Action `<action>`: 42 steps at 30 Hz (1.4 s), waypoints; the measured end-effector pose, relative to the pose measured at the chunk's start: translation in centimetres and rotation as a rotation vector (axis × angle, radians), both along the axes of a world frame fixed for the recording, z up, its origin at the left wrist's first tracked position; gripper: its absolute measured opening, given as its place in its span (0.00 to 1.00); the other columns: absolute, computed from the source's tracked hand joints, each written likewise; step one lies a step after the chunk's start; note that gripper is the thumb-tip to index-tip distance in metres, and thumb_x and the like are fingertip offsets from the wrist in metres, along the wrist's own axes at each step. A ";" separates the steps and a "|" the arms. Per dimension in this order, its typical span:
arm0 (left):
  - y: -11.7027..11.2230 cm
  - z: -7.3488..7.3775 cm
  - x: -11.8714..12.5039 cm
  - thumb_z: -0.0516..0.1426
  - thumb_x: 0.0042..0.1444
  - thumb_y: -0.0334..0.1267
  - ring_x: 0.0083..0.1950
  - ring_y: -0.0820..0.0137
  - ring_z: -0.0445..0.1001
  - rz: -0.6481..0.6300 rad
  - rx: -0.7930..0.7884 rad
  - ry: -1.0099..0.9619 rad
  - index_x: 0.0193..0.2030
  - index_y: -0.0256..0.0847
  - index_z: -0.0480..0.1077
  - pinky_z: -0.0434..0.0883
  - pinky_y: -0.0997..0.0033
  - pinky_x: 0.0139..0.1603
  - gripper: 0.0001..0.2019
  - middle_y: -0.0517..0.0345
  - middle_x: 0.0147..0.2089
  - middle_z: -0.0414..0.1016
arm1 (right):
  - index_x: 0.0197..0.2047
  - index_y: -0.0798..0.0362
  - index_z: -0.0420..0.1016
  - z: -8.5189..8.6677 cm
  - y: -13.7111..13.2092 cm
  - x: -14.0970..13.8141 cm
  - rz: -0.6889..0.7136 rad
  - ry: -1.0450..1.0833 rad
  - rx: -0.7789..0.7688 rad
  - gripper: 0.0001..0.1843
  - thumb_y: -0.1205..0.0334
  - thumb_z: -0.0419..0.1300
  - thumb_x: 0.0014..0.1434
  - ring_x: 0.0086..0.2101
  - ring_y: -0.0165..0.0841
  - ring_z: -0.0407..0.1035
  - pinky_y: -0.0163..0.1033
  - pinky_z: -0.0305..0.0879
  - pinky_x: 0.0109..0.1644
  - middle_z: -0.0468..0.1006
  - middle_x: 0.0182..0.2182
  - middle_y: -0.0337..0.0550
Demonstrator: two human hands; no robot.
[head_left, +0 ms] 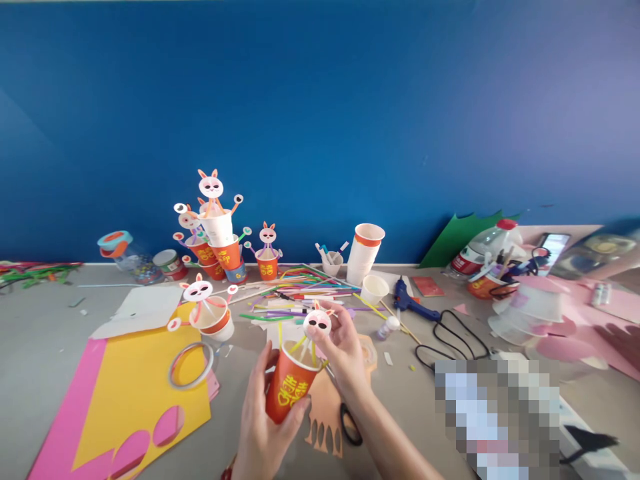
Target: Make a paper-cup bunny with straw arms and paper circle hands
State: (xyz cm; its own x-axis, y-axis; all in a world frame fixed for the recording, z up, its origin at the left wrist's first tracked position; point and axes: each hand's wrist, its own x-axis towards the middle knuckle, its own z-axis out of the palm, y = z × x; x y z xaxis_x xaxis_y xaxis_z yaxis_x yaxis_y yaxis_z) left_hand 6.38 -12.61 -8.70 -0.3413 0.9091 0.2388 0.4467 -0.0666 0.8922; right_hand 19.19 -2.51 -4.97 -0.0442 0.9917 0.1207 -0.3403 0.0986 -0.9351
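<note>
My left hand [270, 413] is wrapped around a red paper cup [293, 387] with yellow lettering, tilted a little to the right. Yellow straws rise out of its mouth. A white paper rabbit face [317, 323] with dark eyes and orange ears sits above the rim at the straws. Fingers of my right hand [345, 350] pinch this face at its right edge and front. Beneath the hands lie an orange cut-out paper sheet [325, 413] and scissors with black handles [351, 425]. To the left stands a finished-looking rabbit cup [215, 320] with pink straws.
Several rabbit cups [226, 253] are stacked at the back left. Coloured straws [310, 287] spread across the middle. A blue glue gun [415, 300] with a black cord lies right of a white cup stack [364, 257]. Yellow paper [145, 373] and a tape roll [174, 373] are at left.
</note>
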 end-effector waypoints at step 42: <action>0.0 0.5 0.9 0.61 0.53 0.46 0.61 0.51 0.69 0.074 0.001 -0.049 0.68 0.42 0.54 0.73 0.53 0.55 0.38 0.42 0.63 0.66 | 0.53 0.44 0.68 -0.1 -0.1 0.3 0.027 0.019 0.019 0.24 0.59 0.69 0.54 0.41 0.37 0.72 0.39 0.68 0.45 0.78 0.39 0.40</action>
State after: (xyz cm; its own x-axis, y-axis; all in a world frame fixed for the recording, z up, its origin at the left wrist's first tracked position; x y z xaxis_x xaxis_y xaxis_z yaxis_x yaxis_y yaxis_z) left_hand 7.31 -12.61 -8.19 -0.4191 0.8806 0.2212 0.4061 -0.0361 0.9131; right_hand 19.51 -2.57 -5.06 -0.0684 0.9877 0.1404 -0.3610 0.1067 -0.9265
